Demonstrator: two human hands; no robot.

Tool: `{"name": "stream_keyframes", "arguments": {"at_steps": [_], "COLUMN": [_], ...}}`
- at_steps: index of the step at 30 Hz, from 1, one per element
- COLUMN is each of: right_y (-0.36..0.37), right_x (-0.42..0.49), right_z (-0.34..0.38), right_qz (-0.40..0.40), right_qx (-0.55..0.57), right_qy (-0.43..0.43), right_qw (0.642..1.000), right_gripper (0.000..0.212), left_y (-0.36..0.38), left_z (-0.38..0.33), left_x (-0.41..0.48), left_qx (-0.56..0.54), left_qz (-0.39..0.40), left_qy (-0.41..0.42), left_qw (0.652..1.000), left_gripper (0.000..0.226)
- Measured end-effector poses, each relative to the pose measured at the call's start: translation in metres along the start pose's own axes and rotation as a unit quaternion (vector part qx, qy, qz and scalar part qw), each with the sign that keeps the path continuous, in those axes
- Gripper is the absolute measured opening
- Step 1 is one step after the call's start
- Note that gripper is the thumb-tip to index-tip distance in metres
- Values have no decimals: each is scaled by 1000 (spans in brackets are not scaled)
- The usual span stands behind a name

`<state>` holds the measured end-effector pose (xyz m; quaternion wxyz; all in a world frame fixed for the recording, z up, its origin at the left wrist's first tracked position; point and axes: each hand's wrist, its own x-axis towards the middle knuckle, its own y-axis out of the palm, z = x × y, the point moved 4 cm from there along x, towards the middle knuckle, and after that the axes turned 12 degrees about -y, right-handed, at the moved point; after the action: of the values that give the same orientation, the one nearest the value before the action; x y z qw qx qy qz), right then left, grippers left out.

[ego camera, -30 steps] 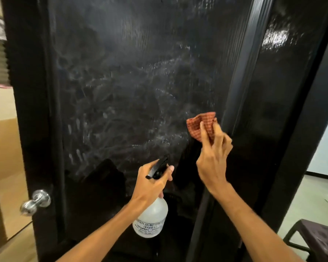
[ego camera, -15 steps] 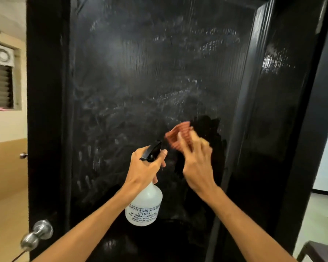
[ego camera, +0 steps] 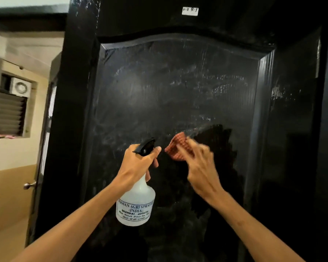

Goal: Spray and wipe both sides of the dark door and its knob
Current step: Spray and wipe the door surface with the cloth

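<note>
Head view: right hand (ego camera: 199, 167) presses cloth (ego camera: 178, 146) on door (ego camera: 178, 87); left hand (ego camera: 138, 165) grips spray bottle (ego camera: 135, 207). Upper panel streaky, likely unwiped.

The light is dim and warm, and it seems to come from behind and above me. It throws the dark shadow of my head and arms onto the door (ego camera: 178, 91), low and right of the middle. The glossy panel catches patchy glare, brightest in small white flecks on its right edge and top left corner. Smeared, hazy streaks show pale across it. My right hand (ego camera: 201, 167) and the red cloth (ego camera: 178, 146) are smeared by motion blur, while my left hand (ego camera: 138, 163) and the spray bottle (ego camera: 136, 203) look sharp, its label readable. The wall (ego camera: 17, 53) at left is brighter. Straight lines bow near the edges.
</note>
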<state>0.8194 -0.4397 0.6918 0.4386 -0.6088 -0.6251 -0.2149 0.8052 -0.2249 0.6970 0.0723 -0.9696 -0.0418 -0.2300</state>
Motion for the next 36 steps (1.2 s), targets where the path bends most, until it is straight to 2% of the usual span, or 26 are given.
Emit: {"name": "stream_keyframes", "arguments": {"at_steps": [2, 4, 5, 7, 9, 10, 11, 13, 15, 16, 18, 21, 22, 23, 26, 28, 30, 34, 36], "right_y": [-18, -36, -39, -32, -17, -13, -15, -31, -47, -52, -46, -25, -23, -25, -40, -45, -37, 4, 9], "right_x": [26, 57, 73, 98, 112, 117, 125, 143, 159, 167, 190, 216, 222, 229, 248, 262, 283, 326, 353], "right_z": [-41, -77, -81, -62, -31, -25, -31, -62, -93, -98, -84, -45, -45, -52, -92, -96, -66, 21, 29], "right_qz": [-66, -138, -146, -119, -61, -38, -35, -82, -144, -159, -154, -93, -87, -96, -161, -163, -137, -28, -3], "right_qx": [2, 15, 13, -2, -13, -23, -28, -26, -12, -9, -18, -33, -36, -35, -24, -28, -36, -31, -36], "right_qy": [126, 256, 276, 206, 59, 3, -16, 65, 180, 210, 170, -11, -37, -25, 121, 174, 124, -86, -120], "right_qw": [990, 957, 950, 971, 996, 999, 999, 994, 973, 965, 973, 995, 995, 994, 979, 971, 982, 995, 992], "right_gripper": [70, 67, 65, 65, 67, 68, 68, 64, 62, 62, 62, 61, 60, 58, 55, 58, 55, 61, 61], "left_y": [-5, -12, -16, -22, -26, -28, -30, -34, -43, -48, -57, -70, -74, -79, -99, -114, -129, -163, -182], "left_z": [-12, -29, -38, -54, -67, -73, -78, -89, -99, -103, -111, -117, -118, -120, -125, -129, -130, -125, -123], "left_x": [6, 18, 25, 38, 50, 55, 60, 68, 76, 79, 84, 87, 88, 90, 95, 98, 100, 103, 103], "left_qx": [-2, 1, 0, -4, -12, -17, -20, -16, -7, -5, 5, 13, 11, 10, 0, 0, -2, 4, 0], "left_qz": [1, -3, -7, -13, -16, -17, -17, -16, -19, -23, -34, -44, -45, -46, -47, -53, -58, -58, -58], "left_qy": [18, 34, 39, 42, 40, 37, 35, 30, 29, 32, 43, 53, 54, 53, 42, 40, 47, 56, 64], "left_qw": [1000, 999, 999, 999, 999, 999, 999, 999, 999, 999, 998, 998, 997, 998, 998, 998, 997, 997, 996], "left_gripper": [42, 38, 37, 37, 37, 36, 34, 34, 32, 31, 30, 31, 32, 33, 34, 34, 33, 29, 28]}}
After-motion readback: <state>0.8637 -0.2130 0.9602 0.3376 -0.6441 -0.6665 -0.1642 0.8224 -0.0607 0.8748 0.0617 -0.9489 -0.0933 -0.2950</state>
